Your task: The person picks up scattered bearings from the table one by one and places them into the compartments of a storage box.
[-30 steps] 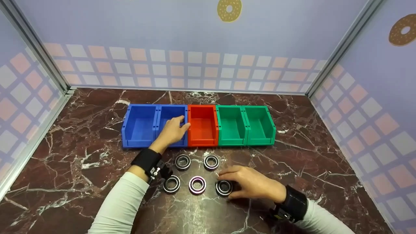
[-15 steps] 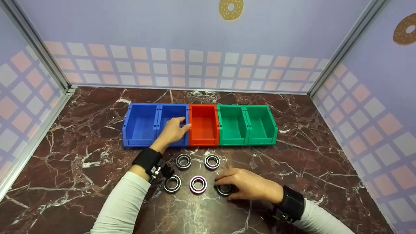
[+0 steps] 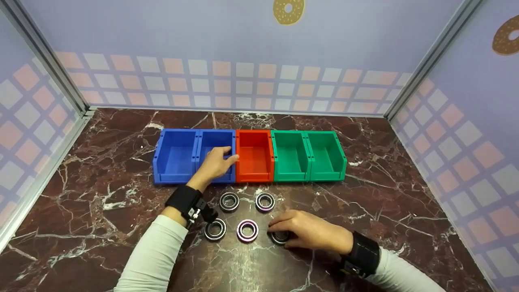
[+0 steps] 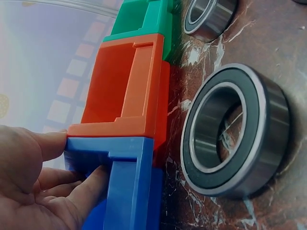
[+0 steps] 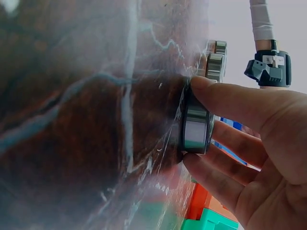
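Observation:
My left hand [image 3: 215, 164] is at the second blue storage bin [image 4: 127, 191]. Its thumb lies on the wall edge beside the red bin [image 3: 254, 177], while the other fingers reach inside the blue one, pinching that wall. On the table, my right hand [image 3: 314, 231] holds a ball bearing [image 5: 195, 129] by its rim, thumb on one side and fingers on the opposite side. The hand covers part of this bearing in the head view. Left of it lies a bearing with a purplish sheen [image 3: 247, 239]. Other bearings lie flat nearby, including one [image 3: 265, 209] behind.
Another blue bin [image 3: 175, 177] stands at the row's left end, and two green bins [image 3: 292, 177] at its right. More bearings, one behind [image 3: 229, 209] and one at left [image 3: 215, 237], lie before the row. Printed panels [image 3: 259, 40] wall the marble-patterned table [image 3: 101, 239].
My right hand has shifted slightly left, its fingers closing over the bearing and hiding more of it. The left hand stays at the blue bin's wall.

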Action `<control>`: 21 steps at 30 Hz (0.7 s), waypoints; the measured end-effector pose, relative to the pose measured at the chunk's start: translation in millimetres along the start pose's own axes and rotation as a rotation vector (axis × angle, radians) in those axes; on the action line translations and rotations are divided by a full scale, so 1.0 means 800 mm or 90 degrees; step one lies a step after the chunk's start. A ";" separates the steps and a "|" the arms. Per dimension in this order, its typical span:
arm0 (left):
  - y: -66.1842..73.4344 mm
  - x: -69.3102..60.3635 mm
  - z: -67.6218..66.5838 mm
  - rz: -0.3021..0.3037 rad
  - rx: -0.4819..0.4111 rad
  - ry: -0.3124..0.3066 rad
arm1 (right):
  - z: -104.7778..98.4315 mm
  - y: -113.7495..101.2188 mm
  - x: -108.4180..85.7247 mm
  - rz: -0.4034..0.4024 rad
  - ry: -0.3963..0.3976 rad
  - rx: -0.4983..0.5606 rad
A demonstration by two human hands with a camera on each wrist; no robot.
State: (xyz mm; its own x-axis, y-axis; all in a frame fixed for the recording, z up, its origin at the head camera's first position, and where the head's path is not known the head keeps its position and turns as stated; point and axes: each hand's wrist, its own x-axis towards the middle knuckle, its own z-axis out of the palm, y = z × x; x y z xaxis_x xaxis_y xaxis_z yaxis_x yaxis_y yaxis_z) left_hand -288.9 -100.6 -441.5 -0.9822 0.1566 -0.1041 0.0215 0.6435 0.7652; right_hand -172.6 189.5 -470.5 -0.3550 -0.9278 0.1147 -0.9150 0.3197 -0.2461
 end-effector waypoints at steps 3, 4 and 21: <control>0.000 -0.001 0.000 -0.004 -0.003 -0.002 | 0.000 0.000 0.000 -0.003 0.001 -0.002; 0.000 -0.001 -0.001 -0.005 -0.004 -0.002 | 0.000 0.000 0.000 -0.004 0.001 -0.004; 0.000 0.000 -0.001 -0.013 -0.028 -0.011 | -0.002 -0.001 0.000 -0.022 0.008 0.000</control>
State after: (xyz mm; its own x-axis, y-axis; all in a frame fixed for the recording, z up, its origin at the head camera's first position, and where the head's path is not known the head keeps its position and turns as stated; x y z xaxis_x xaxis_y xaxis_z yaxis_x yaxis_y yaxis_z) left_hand -288.8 -101.7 -440.9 -0.9789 0.1573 -0.1300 -0.0063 0.6135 0.7897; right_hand -171.9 189.8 -468.9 -0.3255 -0.9357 0.1359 -0.9269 0.2873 -0.2414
